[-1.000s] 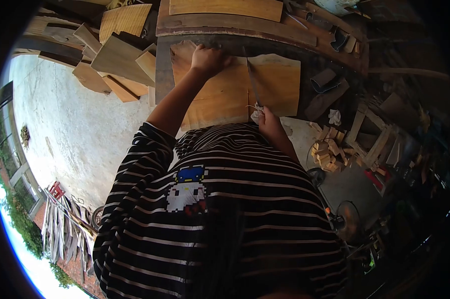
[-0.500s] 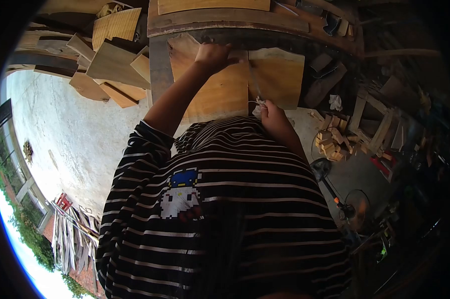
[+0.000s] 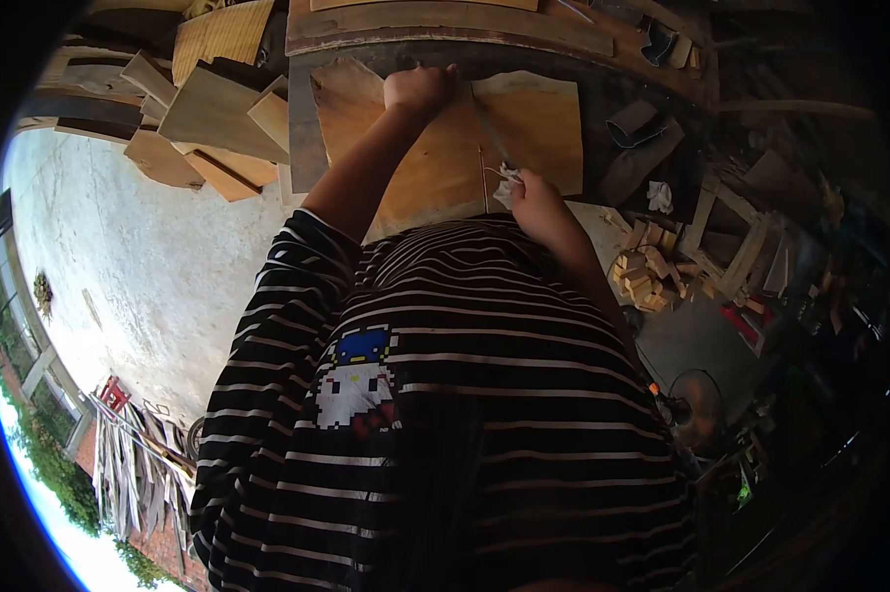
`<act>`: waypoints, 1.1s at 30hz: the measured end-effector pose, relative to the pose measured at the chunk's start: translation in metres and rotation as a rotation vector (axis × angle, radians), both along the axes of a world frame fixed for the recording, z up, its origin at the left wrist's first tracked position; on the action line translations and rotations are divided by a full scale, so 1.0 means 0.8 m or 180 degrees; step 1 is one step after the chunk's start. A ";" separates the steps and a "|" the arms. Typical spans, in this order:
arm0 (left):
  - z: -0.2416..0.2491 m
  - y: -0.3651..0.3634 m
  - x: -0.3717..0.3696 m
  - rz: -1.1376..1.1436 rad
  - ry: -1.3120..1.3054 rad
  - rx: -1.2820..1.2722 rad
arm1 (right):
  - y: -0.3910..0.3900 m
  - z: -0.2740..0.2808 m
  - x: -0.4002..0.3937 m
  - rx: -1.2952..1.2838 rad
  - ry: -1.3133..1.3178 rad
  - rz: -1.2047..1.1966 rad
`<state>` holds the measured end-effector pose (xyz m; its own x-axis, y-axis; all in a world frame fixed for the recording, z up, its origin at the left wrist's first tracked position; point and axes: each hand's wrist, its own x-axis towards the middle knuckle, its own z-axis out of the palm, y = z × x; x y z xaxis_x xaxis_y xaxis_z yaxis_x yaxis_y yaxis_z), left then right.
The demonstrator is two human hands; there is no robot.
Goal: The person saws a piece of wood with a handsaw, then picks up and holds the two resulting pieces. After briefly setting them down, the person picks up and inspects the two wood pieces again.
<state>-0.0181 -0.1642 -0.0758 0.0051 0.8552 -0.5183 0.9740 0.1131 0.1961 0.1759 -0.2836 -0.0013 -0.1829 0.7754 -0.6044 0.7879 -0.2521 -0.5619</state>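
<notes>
Up front, the wooden board (image 3: 435, 148) lies flat on the counter (image 3: 302, 128). The left hand (image 3: 420, 87) presses on the board's far edge, seemingly to steady it. At the board's near edge, the right hand (image 3: 535, 195) has its grip closed on a cloth-wrapped saw (image 3: 491, 138), its blade running across the board.

A black T-shirt (image 3: 484, 414) with thin white stripes is worn, short-sleeved; a pixelated white figure with a blue cap (image 3: 358, 380) is printed on it.
</notes>
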 end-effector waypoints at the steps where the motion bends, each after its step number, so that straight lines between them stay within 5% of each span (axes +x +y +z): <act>1: -0.004 0.002 -0.003 0.0017 -0.0019 0.0020 | -0.001 0.008 0.001 0.0007 0.0005 0.0024; 6: -0.015 0.002 -0.007 0.0042 -0.0070 -0.0052 | -0.037 0.056 0.034 -0.0701 -0.0205 0.0108; 12: 0.024 0.008 0.005 -0.0256 -0.0033 0.0093 | -0.009 0.024 0.013 -0.0381 -0.0181 -0.0146; 18: 0.035 0.022 0.011 -0.0849 0.0061 0.0237 | -0.035 0.082 0.049 -0.0659 -0.0025 -0.0160; 24: 0.038 0.029 0.016 -0.1309 0.0343 0.0281 | 0.005 -0.006 0.025 -0.0276 0.0189 -0.0284; 30: 0.047 0.025 0.018 -0.1250 0.0412 0.0228 | -0.037 0.084 0.048 -0.0748 0.0300 -0.0316; 33: 0.053 0.027 0.021 -0.1258 0.0424 0.0217 | -0.020 0.052 0.053 -0.0710 0.0188 -0.0322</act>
<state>-0.0013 -0.1425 -0.0337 0.2764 0.8332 -0.4789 0.9572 -0.2832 0.0598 0.2180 -0.2999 0.0401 -0.1512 0.6403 -0.7531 0.7199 -0.4508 -0.5278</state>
